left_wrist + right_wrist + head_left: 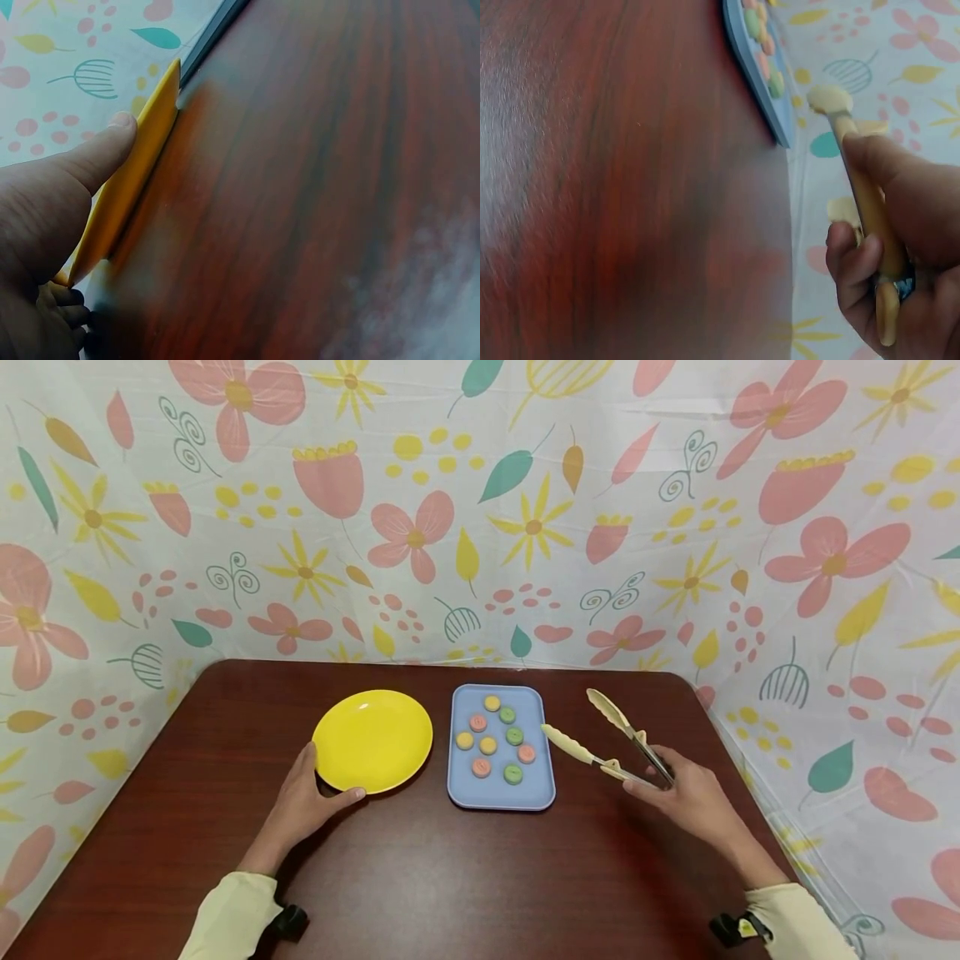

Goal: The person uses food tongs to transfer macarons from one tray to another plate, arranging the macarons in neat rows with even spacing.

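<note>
My left hand (303,806) holds the yellow plate (372,741) at its near left edge. In the left wrist view the thumb lies along the plate's rim (142,161), with the other fingers curled at the far side. My right hand (693,797) grips a pair of tongs (573,747) with cream tips and metal arms. The tongs are spread wide with nothing between their tips, and the left tip is by the right side of the blue tray (465,789). On that tray lie several small round button-like pieces (487,745) in pink, yellow and green.
A dark brown wooden table (480,877) carries everything. Behind and beside it hangs a white cloth (480,602) printed with flowers and leaves. The tray stands between the plate and the tongs.
</note>
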### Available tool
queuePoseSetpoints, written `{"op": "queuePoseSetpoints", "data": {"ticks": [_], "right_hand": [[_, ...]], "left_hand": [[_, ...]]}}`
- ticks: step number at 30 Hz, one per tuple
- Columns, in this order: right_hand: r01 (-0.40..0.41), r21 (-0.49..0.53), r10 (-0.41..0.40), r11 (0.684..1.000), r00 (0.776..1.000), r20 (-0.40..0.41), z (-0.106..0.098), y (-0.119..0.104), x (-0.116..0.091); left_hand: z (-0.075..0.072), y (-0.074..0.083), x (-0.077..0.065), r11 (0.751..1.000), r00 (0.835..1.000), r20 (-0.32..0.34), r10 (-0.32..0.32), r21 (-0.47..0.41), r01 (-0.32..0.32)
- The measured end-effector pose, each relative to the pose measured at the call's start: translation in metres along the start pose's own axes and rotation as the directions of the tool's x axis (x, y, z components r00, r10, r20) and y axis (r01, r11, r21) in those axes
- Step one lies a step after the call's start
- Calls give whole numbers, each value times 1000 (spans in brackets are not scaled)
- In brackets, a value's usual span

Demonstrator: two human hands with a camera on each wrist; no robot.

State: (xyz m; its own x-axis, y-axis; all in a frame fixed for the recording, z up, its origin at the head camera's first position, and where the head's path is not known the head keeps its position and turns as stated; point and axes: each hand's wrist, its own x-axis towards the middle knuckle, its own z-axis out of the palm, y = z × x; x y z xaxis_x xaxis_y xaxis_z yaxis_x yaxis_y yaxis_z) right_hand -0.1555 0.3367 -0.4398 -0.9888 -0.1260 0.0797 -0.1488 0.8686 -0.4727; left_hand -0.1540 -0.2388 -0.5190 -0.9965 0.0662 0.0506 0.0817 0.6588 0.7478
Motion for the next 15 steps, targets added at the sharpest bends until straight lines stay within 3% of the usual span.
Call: {"op": "queuePoseSetpoints", "data": {"ticks": [9,15], "right_hand": [[152,-13,-150,988,986,69,-12,-5,-3],[196,24,-197,980,974,112,-11,-11,-4]], "left_hand": [[5,-3,1,1000,999,-38,-4,-22,3],[4,-2,0,999,999,-45,-16,-32,15]]}}
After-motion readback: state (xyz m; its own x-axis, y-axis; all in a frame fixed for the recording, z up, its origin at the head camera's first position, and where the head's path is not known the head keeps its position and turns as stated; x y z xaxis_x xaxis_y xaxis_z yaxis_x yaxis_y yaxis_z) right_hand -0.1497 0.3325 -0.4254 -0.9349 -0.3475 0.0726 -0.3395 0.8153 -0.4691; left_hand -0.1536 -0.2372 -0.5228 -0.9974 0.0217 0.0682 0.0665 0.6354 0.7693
